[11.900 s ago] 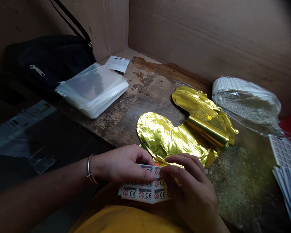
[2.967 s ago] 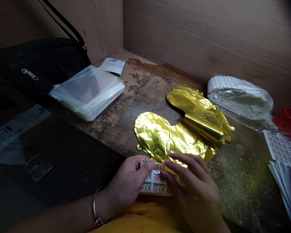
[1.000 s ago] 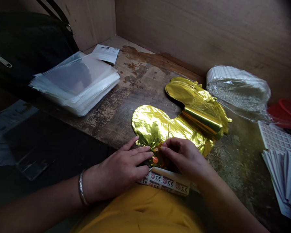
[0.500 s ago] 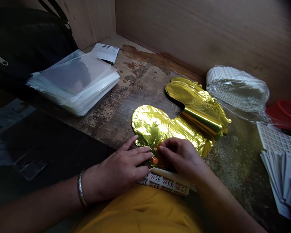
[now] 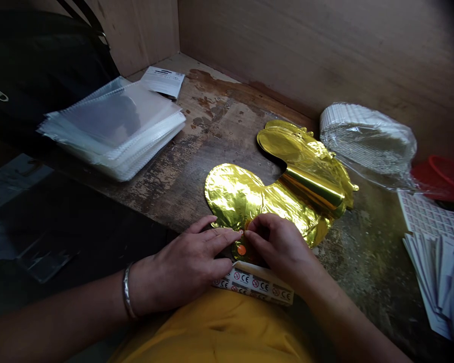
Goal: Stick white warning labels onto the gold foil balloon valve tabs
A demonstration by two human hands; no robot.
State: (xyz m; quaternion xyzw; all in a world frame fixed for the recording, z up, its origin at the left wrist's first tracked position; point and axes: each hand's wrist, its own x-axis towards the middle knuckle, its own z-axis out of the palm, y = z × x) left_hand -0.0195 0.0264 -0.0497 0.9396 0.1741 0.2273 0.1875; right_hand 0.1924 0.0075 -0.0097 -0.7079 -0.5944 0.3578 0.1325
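Observation:
A shiny gold foil balloon (image 5: 239, 194), flat and crinkled, lies before me with its narrow tail toward my lap. My left hand (image 5: 191, 257) rests with fingers stretched out, its index fingertip pressing the tail beside a tiny white-and-red sticker (image 5: 241, 232). An orange dot (image 5: 241, 250) shows on the tail just below. Thumb and forefinger of my right hand (image 5: 278, 244) are pinched together beside the sticker; what is between them is hidden. Against my yellow clothing lies a sheet of CE warning stickers (image 5: 263, 285), under my left thumb. More gold foil balloons (image 5: 306, 151) lie folded over behind.
A stack of clear plastic sleeves (image 5: 121, 131) stands at the left, with a printed card (image 5: 162, 80) behind it. White sticks in a clear bag (image 5: 366, 141), a red basket (image 5: 442, 176) and paper strips (image 5: 435, 282) are at the right. A dark bag (image 5: 41, 65) fills the far left.
My left index fingertip has slid right, onto the small sticker's edge. My right thumb and forefinger have moved slightly left, close against it. The view has shifted a little.

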